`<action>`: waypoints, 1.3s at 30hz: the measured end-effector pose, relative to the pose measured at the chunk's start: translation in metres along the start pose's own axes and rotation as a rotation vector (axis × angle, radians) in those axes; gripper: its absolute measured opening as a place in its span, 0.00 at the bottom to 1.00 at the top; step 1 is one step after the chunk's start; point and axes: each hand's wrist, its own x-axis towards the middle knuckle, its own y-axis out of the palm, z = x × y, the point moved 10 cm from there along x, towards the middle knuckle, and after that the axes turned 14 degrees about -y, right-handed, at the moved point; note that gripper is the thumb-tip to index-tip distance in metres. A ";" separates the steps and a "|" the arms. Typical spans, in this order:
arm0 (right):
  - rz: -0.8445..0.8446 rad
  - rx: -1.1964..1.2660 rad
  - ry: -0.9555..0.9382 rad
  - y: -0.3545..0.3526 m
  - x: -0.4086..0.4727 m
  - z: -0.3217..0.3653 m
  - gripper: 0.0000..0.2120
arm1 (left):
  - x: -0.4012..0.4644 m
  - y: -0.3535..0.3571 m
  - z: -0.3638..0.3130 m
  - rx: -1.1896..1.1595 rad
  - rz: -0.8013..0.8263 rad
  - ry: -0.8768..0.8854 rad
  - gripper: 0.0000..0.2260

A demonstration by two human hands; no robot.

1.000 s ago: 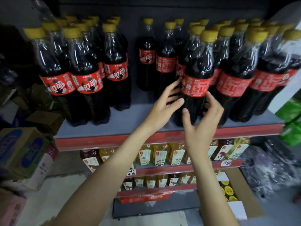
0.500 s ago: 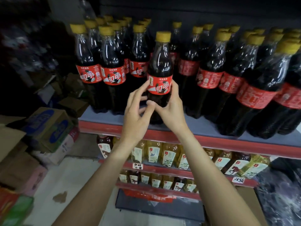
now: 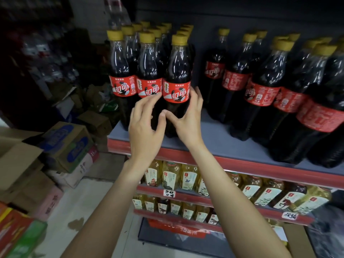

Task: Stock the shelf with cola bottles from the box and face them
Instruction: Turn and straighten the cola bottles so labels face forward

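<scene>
Since the earlier frame, both hands have carried the cola bottle (image 3: 176, 84) leftward; it now stands upright near the front edge of the shelf (image 3: 214, 144), just beside two others at its left end, label facing out. Right hand (image 3: 188, 120) curls round its lower body; left hand (image 3: 147, 123) has fingers spread, fingertips touching the neighbouring bottle (image 3: 148, 79).

This is a small grocery shop: red-edged retail shelving (image 3: 232, 161) carries ranks of yellow-capped cola bottles (image 3: 147, 75) on the far shelf; tea bottles (image 3: 170, 175) fill lower tiers with handwritten price tags (image 3: 169, 193); stacked cardboard cartons (image 3: 65, 146) crowd the floor at left.
</scene>
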 end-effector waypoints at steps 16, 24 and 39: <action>-0.115 -0.407 -0.169 -0.119 -0.034 0.015 0.15 | -0.023 0.040 -0.075 -0.041 -0.127 0.378 0.12; 0.174 -0.819 -0.298 -0.059 0.050 -0.002 0.25 | 0.010 0.030 -0.049 0.406 -0.333 0.229 0.27; 0.235 -1.223 -0.015 -0.043 0.151 -0.031 0.25 | 0.020 0.033 -0.036 0.417 -0.211 0.263 0.32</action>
